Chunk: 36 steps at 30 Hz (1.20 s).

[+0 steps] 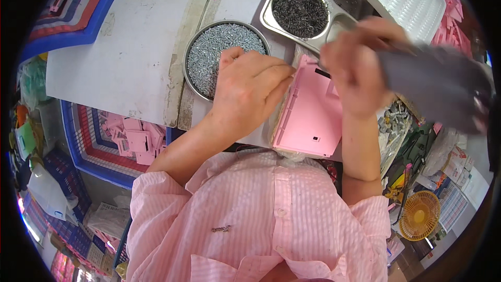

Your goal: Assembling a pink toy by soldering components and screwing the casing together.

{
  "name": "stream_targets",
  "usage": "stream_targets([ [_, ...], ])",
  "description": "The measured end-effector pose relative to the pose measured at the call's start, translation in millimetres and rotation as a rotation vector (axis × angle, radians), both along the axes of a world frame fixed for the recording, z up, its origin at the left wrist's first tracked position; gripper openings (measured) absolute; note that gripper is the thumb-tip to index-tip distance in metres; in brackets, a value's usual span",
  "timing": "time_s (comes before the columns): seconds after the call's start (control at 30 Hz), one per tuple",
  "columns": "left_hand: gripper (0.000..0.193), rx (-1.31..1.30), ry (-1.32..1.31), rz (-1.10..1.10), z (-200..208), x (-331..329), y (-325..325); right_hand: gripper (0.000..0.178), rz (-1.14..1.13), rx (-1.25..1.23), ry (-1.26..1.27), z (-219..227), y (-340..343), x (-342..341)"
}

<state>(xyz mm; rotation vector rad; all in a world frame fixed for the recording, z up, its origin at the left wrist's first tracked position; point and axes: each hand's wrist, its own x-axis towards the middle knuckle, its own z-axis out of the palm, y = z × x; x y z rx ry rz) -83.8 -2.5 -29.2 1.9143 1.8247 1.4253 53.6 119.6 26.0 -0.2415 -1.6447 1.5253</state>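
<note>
Pink panel [313, 117] lies right of a bowl [186, 66] of silver screws [206, 55]; left hand [248, 83] meets its upper-left edge, grip cannot be told; right hand [360, 75] is clamped on a blurred dark tool [436, 86].

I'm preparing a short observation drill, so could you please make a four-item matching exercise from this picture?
1. Flat panel
2. Round bowl
3. Left hand
4. Openwork basket

A. Yellow, at the view's lower right
B. Filled with silvery pieces
C. By the panel's left edge, overlapping the bowl in view
D. Pink

Pairs: 1-D, 2-B, 3-C, 4-A
</note>
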Motion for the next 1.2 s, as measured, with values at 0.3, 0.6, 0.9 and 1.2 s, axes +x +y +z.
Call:
stream_targets([
  [0.3,0.013,0.004,0.029,-0.059,-1,11,-4,0.027,0.135,-0.081,0.079,28,-27,11],
  [0.6,0.018,-0.301,0.271,0.179,12,-39,-17,0.024,0.010,0.016,-0.161,4,-36,15],
  [0.9,0.011,-0.323,0.324,0.187,1,-48,-16,0.024,0.091,0.235,-0.333,-2,-34,11],
  [1.2,0.016,-0.183,0.278,0.061,16,-33,-19,0.026,0.108,-0.104,-0.014,39,-43,25],
])
